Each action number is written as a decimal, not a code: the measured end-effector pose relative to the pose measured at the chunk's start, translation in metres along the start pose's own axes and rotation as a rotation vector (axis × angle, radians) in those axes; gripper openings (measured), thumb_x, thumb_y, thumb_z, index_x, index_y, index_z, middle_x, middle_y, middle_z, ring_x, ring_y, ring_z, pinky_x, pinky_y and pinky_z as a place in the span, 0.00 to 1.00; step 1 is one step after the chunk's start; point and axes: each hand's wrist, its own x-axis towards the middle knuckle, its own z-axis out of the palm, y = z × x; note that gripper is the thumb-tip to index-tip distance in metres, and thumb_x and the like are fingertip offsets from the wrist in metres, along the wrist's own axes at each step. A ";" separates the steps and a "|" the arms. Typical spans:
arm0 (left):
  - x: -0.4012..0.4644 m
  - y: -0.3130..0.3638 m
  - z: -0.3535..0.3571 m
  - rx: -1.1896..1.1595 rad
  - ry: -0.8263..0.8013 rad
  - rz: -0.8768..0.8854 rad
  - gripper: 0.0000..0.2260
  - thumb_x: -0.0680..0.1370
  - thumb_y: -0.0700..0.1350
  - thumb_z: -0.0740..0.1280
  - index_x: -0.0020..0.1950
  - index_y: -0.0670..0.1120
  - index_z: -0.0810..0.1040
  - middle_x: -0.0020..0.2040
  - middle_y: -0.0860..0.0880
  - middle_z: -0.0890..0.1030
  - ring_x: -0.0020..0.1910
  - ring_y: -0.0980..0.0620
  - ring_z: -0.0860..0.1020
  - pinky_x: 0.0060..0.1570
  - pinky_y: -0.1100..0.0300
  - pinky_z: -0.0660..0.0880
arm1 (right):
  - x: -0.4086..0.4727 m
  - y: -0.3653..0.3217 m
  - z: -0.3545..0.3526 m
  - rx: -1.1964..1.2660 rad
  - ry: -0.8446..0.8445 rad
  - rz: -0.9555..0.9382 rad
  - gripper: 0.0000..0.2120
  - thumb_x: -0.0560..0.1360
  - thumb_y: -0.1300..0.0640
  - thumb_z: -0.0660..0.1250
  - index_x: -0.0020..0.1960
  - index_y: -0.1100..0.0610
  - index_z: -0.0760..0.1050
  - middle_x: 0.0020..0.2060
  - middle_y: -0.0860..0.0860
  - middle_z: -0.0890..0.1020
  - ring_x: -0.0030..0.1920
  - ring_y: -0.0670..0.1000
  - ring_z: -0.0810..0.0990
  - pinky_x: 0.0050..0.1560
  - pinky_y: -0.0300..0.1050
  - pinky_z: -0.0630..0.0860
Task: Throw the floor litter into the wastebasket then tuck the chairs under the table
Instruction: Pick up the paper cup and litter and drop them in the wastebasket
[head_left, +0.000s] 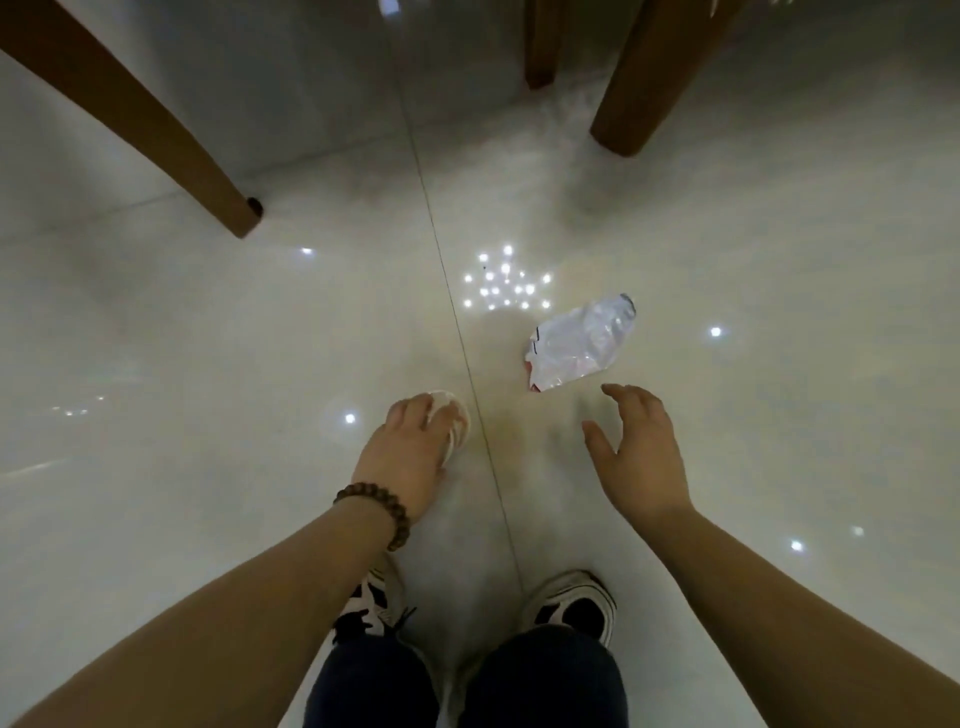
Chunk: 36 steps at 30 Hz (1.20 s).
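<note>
A crumpled clear plastic wrapper (582, 343) with red print lies on the glossy tile floor, right of centre. My right hand (641, 452) hovers just below it with fingers spread, holding nothing and a little apart from the wrapper. My left hand (410, 447), with a bead bracelet on the wrist, is closed around a small whitish crumpled piece of litter (457, 421), low over the floor. No wastebasket is in view.
Brown wooden legs stand around: one slanted leg (156, 135) at upper left, a thick leg (644, 88) at upper right, a thinner leg (540, 47) behind it. My two shoes (571, 608) are at the bottom. Ceiling lights reflect off the tiles.
</note>
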 end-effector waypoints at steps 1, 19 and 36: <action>0.001 -0.001 0.000 -0.016 0.027 0.014 0.30 0.76 0.45 0.66 0.75 0.48 0.59 0.74 0.45 0.59 0.71 0.44 0.58 0.65 0.53 0.67 | 0.008 -0.001 0.003 -0.020 0.002 -0.011 0.27 0.75 0.49 0.66 0.70 0.55 0.65 0.70 0.57 0.66 0.70 0.57 0.64 0.68 0.51 0.64; 0.019 -0.023 -0.022 -0.427 0.435 -0.046 0.29 0.69 0.45 0.76 0.67 0.47 0.70 0.64 0.48 0.71 0.60 0.48 0.73 0.53 0.61 0.72 | 0.106 0.004 0.086 -0.125 0.179 0.035 0.39 0.69 0.47 0.73 0.73 0.58 0.61 0.74 0.57 0.60 0.74 0.57 0.54 0.72 0.47 0.57; -0.135 0.011 -0.184 -0.619 0.594 -0.139 0.27 0.70 0.45 0.75 0.66 0.49 0.70 0.61 0.52 0.70 0.58 0.51 0.72 0.53 0.62 0.71 | -0.036 -0.181 -0.095 0.303 0.227 -0.125 0.06 0.73 0.57 0.67 0.49 0.51 0.77 0.43 0.50 0.81 0.43 0.49 0.79 0.47 0.45 0.75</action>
